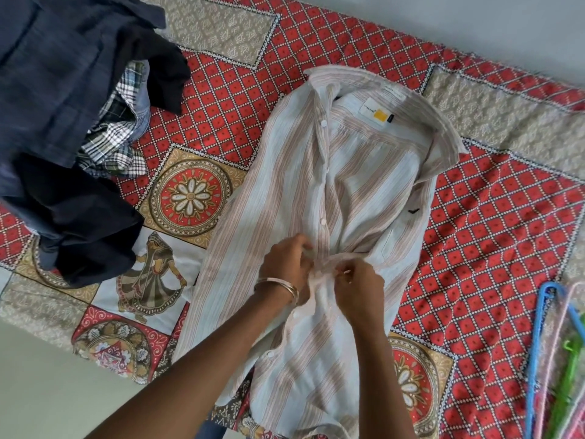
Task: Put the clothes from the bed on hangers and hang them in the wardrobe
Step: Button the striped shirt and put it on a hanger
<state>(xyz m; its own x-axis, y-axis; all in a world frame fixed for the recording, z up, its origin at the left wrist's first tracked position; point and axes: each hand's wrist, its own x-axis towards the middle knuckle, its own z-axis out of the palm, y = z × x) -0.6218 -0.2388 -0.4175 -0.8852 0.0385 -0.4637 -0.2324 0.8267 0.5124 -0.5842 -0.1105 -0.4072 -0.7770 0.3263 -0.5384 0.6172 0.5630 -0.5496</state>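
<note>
I observe a striped button-up shirt [332, 223] lying face up on the patterned bedspread [474, 223], collar toward the far edge, its upper front open with the neck label visible. My left hand [286, 261] and right hand [357, 282] meet at the placket about mid-length; both have fingers curled and pinch the fabric edges at a button, the left wearing bangles [278, 285] at the wrist. A pile of dark and checked clothes [72, 122] lies at the left end of the bed, well apart from the shirt. Plastic hangers [550, 353], blue, pink and green, lie at the right edge of the bedspread, apart from the shirt.
</note>
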